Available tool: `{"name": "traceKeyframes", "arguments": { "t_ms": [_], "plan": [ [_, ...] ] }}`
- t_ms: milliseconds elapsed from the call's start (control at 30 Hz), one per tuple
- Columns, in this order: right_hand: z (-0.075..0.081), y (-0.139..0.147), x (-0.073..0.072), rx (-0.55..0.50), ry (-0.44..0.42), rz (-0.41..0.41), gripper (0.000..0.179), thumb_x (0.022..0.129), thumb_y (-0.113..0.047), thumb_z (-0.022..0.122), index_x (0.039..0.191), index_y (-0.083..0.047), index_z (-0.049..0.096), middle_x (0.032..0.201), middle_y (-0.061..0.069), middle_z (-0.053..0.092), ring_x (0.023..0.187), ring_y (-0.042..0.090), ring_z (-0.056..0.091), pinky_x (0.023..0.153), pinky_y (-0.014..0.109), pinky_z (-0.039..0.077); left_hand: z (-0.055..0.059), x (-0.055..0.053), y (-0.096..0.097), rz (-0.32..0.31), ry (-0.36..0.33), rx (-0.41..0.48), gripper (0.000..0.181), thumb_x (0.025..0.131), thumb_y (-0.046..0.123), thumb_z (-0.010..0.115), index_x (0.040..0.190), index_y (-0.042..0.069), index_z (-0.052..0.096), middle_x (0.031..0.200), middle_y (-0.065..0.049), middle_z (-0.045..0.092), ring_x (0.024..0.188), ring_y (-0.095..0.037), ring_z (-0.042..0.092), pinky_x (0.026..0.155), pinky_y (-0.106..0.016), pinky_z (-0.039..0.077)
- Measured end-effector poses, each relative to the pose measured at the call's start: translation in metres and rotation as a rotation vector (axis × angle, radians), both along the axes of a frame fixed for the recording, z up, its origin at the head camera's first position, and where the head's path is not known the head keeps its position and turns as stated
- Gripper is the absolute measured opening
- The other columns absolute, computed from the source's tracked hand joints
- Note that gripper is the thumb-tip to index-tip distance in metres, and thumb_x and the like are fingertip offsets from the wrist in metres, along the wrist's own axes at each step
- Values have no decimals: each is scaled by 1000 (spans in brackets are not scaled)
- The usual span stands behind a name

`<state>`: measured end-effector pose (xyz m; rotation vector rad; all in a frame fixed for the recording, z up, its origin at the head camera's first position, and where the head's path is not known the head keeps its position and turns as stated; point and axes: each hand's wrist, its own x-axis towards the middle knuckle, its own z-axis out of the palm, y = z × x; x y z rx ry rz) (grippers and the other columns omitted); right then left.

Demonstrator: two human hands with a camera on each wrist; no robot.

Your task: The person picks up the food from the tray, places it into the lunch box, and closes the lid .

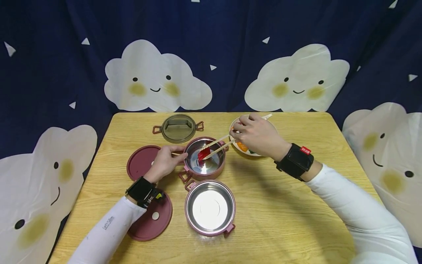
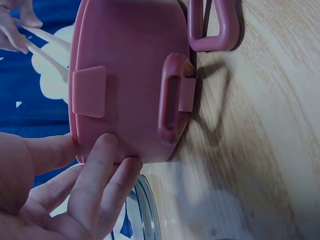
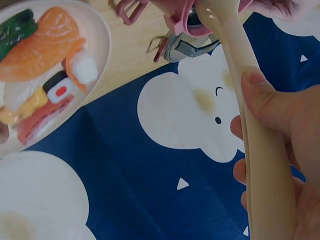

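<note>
My right hand (image 1: 258, 135) grips long beige tongs (image 3: 267, 165), whose arms reach down left into a pink pot (image 1: 211, 174) with a steel interior. A red piece (image 1: 203, 153) sits between the tong tips inside that pot. My left hand (image 1: 166, 163) holds the pot's left side. In the left wrist view, the thumb is at the rim and the fingertips (image 2: 107, 140) touch the outer wall. Below the right hand is a white plate (image 3: 102, 55) of toy food, including an orange slice (image 3: 47, 47); the hand partly hides it in the head view.
A second pink pot (image 1: 230, 190) with a steel interior stands open in front of the first. Two dark red lids (image 1: 136, 161) lie to the left, the nearer one (image 1: 148, 233) partly under my left forearm. A clear lid with handles (image 1: 178, 137) lies behind.
</note>
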<state>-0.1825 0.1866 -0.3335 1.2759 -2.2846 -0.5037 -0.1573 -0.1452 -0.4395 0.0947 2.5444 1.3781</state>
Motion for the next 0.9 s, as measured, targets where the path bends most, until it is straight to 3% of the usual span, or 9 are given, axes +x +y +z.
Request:
{"name": "traceKeyframes", "arguments": {
  "t_ms": [400,667,900],
  "plan": [
    [-15,-12,-5,-21,36,-17,18,102,-15,63,106,-20,79,98,-2,74,91,21,63,79,35,49,-1,0,1,-5,6,3,37,105,23,68,137,4,70,125,-19,77,102,-28,79,75,-22,52],
    [-18,-16,-4,20,7,-64,26,102,-15,56,111,-22,79,102,-2,75,98,23,63,90,39,52,-1,0,1,-7,18,6,37,104,22,68,136,4,70,127,-19,76,101,-28,79,75,-22,53],
    [-18,-17,-2,12,-2,-71,26,102,-14,56,113,-21,79,104,-1,75,98,25,63,91,41,53,-2,0,1,-8,27,1,36,104,23,69,136,5,71,126,-18,77,102,-28,79,76,-23,52]
  ]
}}
